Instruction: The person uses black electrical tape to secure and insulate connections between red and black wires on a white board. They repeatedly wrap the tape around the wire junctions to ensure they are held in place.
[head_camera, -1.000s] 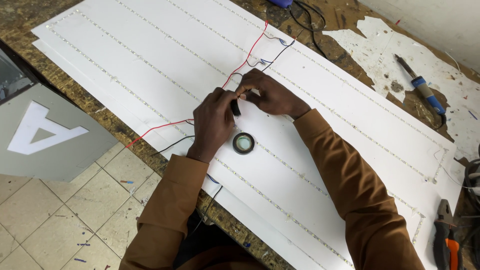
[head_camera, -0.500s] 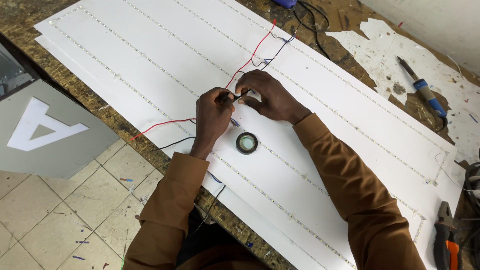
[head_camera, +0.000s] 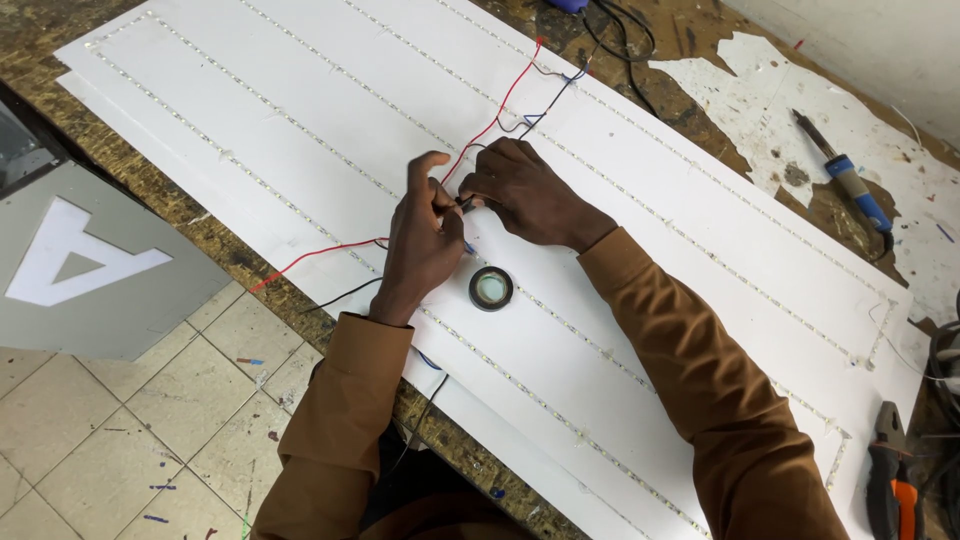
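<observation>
Two hands pinch a wire joint over a white panel.

Left hand (head_camera: 420, 240) and right hand (head_camera: 525, 195) meet fingertip to fingertip, both pressed onto the red wire (head_camera: 490, 120) on the white panel (head_camera: 700, 290), just above the black tape roll (head_camera: 491, 288). Left of the panel, well apart, lies a grey sign (head_camera: 90, 270) with a white letter shape.

A grey sign panel (head_camera: 85, 275) with a white cut-out lies left, seemingly on the floor.
</observation>
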